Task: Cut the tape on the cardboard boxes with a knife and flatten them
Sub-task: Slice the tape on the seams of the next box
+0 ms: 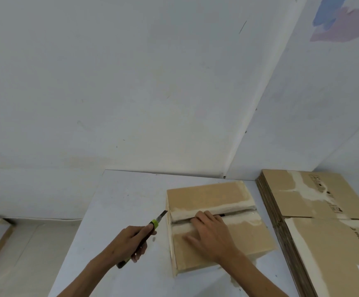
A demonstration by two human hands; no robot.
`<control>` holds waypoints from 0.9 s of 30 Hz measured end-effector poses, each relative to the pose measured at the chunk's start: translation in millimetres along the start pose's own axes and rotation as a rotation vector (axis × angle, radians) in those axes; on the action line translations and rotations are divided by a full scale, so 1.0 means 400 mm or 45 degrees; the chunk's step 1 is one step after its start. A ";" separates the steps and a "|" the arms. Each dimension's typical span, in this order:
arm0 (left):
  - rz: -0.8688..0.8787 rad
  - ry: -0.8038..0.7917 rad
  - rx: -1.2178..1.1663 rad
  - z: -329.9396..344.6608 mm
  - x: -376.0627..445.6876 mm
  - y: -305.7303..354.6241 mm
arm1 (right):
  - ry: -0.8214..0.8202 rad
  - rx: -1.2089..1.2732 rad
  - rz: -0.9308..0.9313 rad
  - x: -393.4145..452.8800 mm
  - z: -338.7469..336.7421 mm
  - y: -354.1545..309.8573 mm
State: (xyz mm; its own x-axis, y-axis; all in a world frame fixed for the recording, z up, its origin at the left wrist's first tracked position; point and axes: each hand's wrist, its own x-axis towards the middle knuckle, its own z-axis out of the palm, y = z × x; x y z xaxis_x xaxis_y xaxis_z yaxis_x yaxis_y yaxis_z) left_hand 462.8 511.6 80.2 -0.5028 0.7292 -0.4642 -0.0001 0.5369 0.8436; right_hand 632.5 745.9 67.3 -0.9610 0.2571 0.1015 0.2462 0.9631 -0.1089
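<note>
Lower centre: cardboard box [217,226] on white table [120,200]. Right hand [211,234], fingers flat, steadies its flaps at the seam; left hand [129,243] grips utility knife [147,232], blade angled clear.

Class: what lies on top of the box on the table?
The right hand rests flat on the box, fingers at the centre seam. Pale tape residue shows; the seam beneath the hand is hidden.

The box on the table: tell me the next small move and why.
Probably pull the flaps apart with the right hand, whose fingers already sit in the open centre seam of the box. The knife in the left hand is off the box's left edge.
</note>
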 end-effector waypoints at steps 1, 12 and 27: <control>0.016 0.000 -0.009 0.001 -0.002 0.002 | -0.080 0.037 0.042 0.008 -0.013 -0.009; -0.037 -0.056 0.027 0.001 -0.011 0.001 | -0.420 0.203 0.204 0.054 -0.051 0.000; -0.029 -0.125 0.300 -0.027 0.027 0.023 | -0.588 0.313 0.249 0.076 -0.071 0.008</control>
State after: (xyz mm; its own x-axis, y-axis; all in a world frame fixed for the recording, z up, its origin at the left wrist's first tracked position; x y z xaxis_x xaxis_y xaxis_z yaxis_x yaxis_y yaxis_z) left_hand 447.9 520.0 85.9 -0.4186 0.7472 -0.5163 0.1966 0.6296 0.7517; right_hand 607.7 759.2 97.9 -0.8693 0.3143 -0.3816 0.4420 0.8397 -0.3154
